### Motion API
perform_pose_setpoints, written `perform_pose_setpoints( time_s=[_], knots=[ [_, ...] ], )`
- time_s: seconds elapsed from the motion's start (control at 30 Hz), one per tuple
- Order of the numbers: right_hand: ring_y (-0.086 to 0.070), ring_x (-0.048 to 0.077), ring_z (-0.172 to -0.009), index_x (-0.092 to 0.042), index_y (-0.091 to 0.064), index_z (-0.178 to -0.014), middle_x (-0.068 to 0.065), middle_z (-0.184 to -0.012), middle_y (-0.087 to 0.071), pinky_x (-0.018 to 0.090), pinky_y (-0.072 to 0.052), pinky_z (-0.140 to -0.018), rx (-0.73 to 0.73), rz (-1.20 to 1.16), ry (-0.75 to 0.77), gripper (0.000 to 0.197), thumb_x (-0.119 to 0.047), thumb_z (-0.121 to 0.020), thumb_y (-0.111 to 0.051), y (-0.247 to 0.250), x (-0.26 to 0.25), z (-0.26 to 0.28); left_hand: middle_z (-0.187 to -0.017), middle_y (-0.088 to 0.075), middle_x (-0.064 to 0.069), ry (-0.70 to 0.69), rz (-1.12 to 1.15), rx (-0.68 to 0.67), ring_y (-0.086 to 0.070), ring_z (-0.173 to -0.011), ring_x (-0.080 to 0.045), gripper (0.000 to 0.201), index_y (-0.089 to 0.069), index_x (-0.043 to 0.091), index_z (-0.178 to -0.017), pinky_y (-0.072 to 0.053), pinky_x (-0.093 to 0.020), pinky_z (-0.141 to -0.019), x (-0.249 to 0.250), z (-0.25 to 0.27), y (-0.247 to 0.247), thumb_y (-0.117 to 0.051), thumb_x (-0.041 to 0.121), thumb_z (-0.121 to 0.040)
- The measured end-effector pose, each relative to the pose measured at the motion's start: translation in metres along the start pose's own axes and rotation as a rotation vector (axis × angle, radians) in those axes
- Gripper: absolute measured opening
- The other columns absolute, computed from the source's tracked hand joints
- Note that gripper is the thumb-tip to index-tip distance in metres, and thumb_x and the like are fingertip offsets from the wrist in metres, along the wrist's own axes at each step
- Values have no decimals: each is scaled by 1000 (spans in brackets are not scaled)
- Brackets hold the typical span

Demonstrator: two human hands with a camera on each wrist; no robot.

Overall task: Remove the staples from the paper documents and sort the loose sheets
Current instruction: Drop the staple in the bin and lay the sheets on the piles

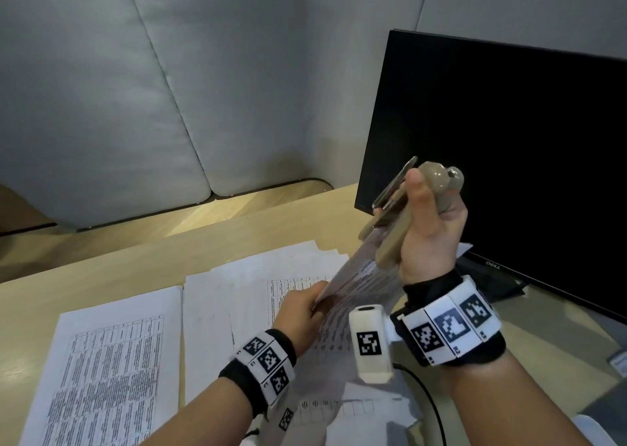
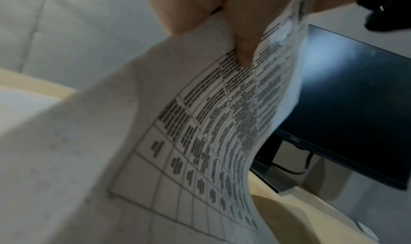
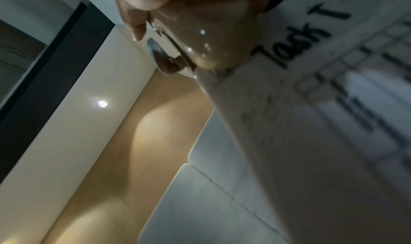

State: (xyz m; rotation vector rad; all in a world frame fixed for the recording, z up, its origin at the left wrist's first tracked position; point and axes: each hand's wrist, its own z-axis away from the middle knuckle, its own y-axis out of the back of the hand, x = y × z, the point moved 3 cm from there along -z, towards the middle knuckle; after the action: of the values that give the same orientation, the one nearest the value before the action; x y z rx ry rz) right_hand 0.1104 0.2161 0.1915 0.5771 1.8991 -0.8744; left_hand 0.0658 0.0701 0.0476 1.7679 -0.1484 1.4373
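Observation:
My right hand (image 1: 424,221) is raised above the desk and grips a beige staple remover (image 1: 400,208) with metal jaws (image 3: 169,58). The tool sits at the top corner of a printed document (image 1: 356,282), which slants up off the desk. My left hand (image 1: 305,310) pinches the lower edge of that document. In the left wrist view a finger (image 2: 242,45) lies between the curled sheets (image 2: 211,124). The right wrist view shows the page (image 3: 311,107) with handwriting near the corner under the tool. The staple itself is not visible.
A stack of printed sheets (image 1: 101,360) lies at the left of the wooden desk (image 1: 84,269), with a looser fanned pile (image 1: 254,276) beside it. A black monitor (image 1: 509,157) stands at the right, a cable (image 1: 427,398) in front of it. Grey padded panels (image 1: 152,89) line the back.

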Motion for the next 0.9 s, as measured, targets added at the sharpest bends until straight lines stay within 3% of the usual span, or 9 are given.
perform_pose_setpoints(
  time_s=[0.13, 0.23, 0.27, 0.4, 0.5, 0.67, 0.77, 0.83, 0.9],
  knots=[
    [-61, -1, -76, -3, -53, -103, -1, -87, -62, 21, -51, -73, 255, 267, 41, 81, -71, -61, -66, 46, 9, -8, -70, -61, 8, 207, 123, 107, -55, -66, -10, 28, -61, 23, -75, -41, -8, -55, -15, 6, 13, -54, -1, -87],
    [-58, 19, -103, -4, -55, -114, 14, -111, -62, 31, -42, -93, 450, 674, -149, 66, -57, -76, -65, 99, 33, -13, -76, -62, 4, 310, 210, 230, -59, -73, -16, 13, -58, 22, -82, -47, -15, -60, -29, 9, 24, -59, 11, -89],
    [-56, 27, -107, 0, -55, -115, 20, -115, -60, 35, -41, -94, 424, 831, -248, 61, -50, -81, -64, 116, 45, -12, -82, -64, -1, 338, 225, 257, -60, -78, -20, 2, -59, 18, -90, -48, -23, -65, -33, 10, 29, -59, 16, -89],
    [-59, 38, -101, 5, -59, -106, 28, -107, -62, 36, -46, -79, 107, 1302, -637, 49, -35, -80, -71, 166, 105, 6, -89, -66, -14, 394, 183, 326, -62, -84, -31, 24, -62, 6, -102, -53, -41, -76, -51, 7, 39, -62, 25, -88],
    [-59, 36, -103, 6, -62, -104, 26, -108, -63, 35, -47, -79, -137, 1547, -755, 37, -27, -87, -64, 181, 140, 23, -88, -65, -14, 406, 167, 345, -61, -85, -32, 22, -62, 2, -104, -52, -42, -78, -54, 6, 41, -61, 16, -88],
    [-51, 33, -114, -4, -58, -121, 20, -125, -56, 31, -43, -87, -336, 1722, -893, 35, -25, -98, -42, 183, 157, 36, -88, -64, -13, 396, 190, 304, -60, -85, -30, 18, -60, 4, -102, -51, -42, -79, -51, 10, 43, -59, 17, -89],
    [-38, 34, -127, -15, -37, -141, 18, -140, -41, 41, -32, -104, -318, 1614, -794, 56, -49, -97, -32, 152, 143, 39, -82, -64, -5, 407, 295, 276, -61, -80, -24, 8, -57, 10, -95, -53, -36, -72, -49, 18, 55, -57, 16, -90],
    [-32, 30, -136, -22, -23, -148, 10, -148, -34, 43, -26, -110, -343, 1155, -705, 60, -52, -96, -28, 104, 129, 54, -84, -64, -2, 432, 379, 267, -61, -81, -17, 5, -57, 11, -95, -49, -25, -68, -54, 26, 72, -56, 12, -90],
    [-38, 21, -133, -24, -24, -148, -1, -141, -43, 35, -32, -108, -463, 663, -692, 58, -45, -96, -38, 44, 118, 82, -90, -66, -4, 493, 409, 280, -62, -85, -18, 12, -58, 9, -100, -47, -24, -69, -69, 38, 95, -56, 13, -90]
  ],
)
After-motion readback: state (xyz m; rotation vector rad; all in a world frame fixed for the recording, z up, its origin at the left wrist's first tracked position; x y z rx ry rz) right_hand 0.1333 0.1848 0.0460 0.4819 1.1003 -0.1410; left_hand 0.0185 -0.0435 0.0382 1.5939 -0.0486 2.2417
